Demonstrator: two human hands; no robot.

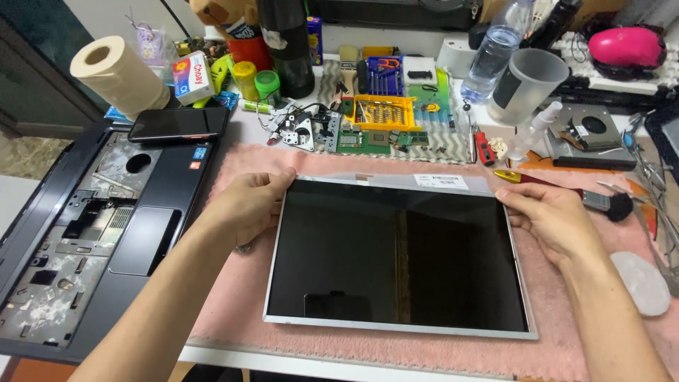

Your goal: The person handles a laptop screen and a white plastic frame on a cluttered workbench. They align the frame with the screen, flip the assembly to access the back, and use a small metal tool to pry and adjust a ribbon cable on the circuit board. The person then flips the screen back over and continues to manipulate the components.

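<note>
A bare, dark glass laptop screen panel (397,258) lies flat on a pink fuzzy mat (240,311) on the counter. The left hand (249,205) and right hand (548,219) each grip an upper corner. A stripped black laptop base (85,240) sits just left.

Pink mat (233,297) offers passage beside the panel (396,258); tools (382,113) seemingly crowd behind.
</note>
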